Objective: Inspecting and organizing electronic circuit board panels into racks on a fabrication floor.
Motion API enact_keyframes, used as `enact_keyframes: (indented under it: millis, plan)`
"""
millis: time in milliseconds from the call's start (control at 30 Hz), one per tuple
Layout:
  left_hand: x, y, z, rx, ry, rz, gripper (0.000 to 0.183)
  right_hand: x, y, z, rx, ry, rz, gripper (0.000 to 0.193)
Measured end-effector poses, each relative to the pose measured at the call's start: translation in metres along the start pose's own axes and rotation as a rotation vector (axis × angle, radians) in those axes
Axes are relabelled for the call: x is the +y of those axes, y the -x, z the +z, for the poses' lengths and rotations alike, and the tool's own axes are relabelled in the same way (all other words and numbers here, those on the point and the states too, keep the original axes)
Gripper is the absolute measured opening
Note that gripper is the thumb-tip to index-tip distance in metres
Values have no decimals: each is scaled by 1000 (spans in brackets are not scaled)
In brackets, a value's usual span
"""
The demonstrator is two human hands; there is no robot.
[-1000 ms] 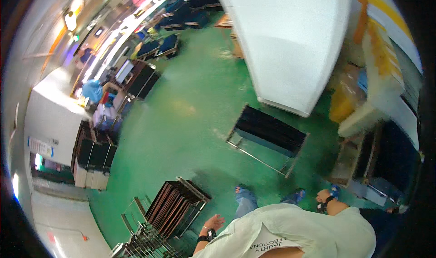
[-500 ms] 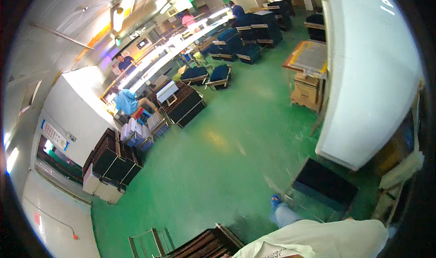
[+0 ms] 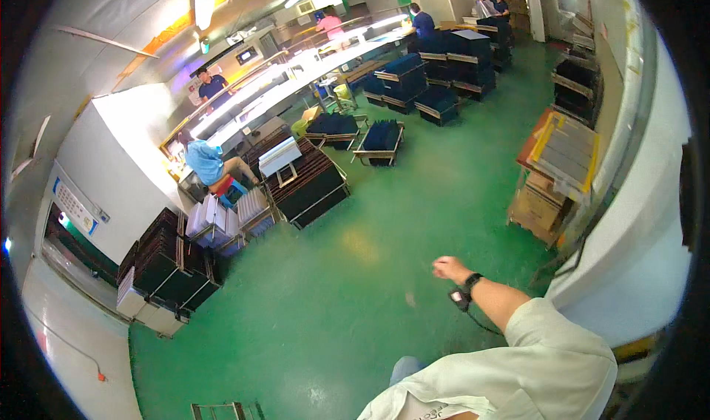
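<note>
My right hand [image 3: 448, 268] reaches out over the green floor, away from the shirt, with its fingers curled in loosely. Nothing shows in it, and it touches nothing. A dark watch [image 3: 472, 279] is strapped round that wrist. Just below the wrist, a small black device [image 3: 459, 299] hangs with a dark cord running toward the sleeve. My pale shirt [image 3: 473, 383] fills the lower edge, and a bit of blue trouser leg [image 3: 406, 368] shows beside it. My left hand is out of sight.
Racks of dark panels [image 3: 314, 183] and a stacked rack [image 3: 174, 272] line the left. A frame-topped table [image 3: 558, 154] with cartons [image 3: 536, 205] stands right, by a white wall [image 3: 643, 220]. Several people sit or stand around a lit bench [image 3: 296, 80]. A metal frame [image 3: 218, 411] sits low left.
My right forearm and hand have come into view, stretched forward. The view has shifted right and ahead; the black box by my foot and most of the near rack have left it.
</note>
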State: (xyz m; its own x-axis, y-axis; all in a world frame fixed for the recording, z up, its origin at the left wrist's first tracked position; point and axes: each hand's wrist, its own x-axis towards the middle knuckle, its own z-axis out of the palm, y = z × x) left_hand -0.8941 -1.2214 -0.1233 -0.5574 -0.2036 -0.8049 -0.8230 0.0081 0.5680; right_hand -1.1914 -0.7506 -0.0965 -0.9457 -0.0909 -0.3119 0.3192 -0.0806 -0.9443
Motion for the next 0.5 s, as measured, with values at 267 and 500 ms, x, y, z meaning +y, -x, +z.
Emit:
enact_keyframes:
  millis: [267, 500]
  plan:
    - [98, -132, 16, 51, -6, -232, 28, -64, -164, 12, -490, 393, 46, 29]
    - [304, -289, 17, 9, -352, -100, 27, 65, -63, -303, 79, 1461, 543, 33]
